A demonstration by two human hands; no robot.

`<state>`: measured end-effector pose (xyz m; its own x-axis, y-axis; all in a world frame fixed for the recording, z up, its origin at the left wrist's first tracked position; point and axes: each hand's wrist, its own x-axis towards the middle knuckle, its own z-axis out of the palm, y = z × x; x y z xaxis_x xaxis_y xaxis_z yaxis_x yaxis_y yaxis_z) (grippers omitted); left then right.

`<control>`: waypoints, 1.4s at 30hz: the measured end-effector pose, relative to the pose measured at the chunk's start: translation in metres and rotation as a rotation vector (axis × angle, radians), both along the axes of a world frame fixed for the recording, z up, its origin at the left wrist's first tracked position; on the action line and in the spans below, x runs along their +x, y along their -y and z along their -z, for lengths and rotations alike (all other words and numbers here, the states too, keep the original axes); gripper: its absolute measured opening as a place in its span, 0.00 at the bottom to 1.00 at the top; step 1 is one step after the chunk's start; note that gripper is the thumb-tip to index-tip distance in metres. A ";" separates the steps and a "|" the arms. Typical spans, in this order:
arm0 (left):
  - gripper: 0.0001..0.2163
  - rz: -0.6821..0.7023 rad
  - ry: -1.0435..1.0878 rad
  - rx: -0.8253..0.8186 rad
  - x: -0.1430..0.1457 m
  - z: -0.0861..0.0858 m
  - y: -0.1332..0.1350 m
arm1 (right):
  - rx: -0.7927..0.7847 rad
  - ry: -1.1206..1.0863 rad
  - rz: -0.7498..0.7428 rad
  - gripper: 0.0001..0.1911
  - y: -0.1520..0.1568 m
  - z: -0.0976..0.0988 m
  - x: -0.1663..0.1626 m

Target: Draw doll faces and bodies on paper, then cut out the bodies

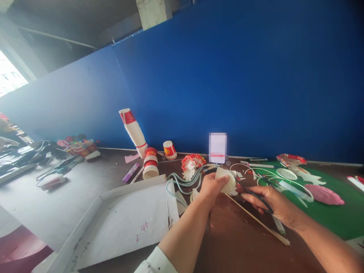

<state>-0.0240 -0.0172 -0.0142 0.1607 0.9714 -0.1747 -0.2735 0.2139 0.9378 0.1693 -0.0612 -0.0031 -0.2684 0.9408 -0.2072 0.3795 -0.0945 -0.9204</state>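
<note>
My left hand [212,187] pinches a pale cut piece of paper cup [226,181] above the brown table [233,242]. My right hand [273,204] is closed on dark-handled scissors [251,191] whose blades reach toward the paper piece. A thin wooden stick [256,220] lies on the table under both hands, running toward the lower right.
A white shallow tray [125,220] lies at the left front. Stacked red-and-white paper cups [133,131], a short cup stack [150,163], a single cup [170,149], a purple marker [131,172], cut rim strips [182,182] and a green mat [327,201] with paper crafts lie before the blue wall [227,76].
</note>
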 end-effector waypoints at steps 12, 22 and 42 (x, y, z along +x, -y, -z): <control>0.17 -0.028 -0.005 -0.015 0.001 -0.006 0.003 | -0.006 -0.027 -0.010 0.22 0.003 -0.005 -0.005; 0.11 -0.059 0.036 -0.007 0.008 -0.001 0.004 | -0.020 -0.046 0.017 0.26 0.003 -0.004 -0.009; 0.17 -0.061 0.055 -0.033 0.011 -0.002 0.006 | 0.008 -0.020 0.045 0.24 0.004 -0.005 -0.009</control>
<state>-0.0126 -0.0236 -0.0120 0.1122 0.9734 -0.1996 -0.3382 0.2263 0.9135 0.1605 -0.0655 0.0023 -0.2295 0.9536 -0.1949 0.3568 -0.1039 -0.9284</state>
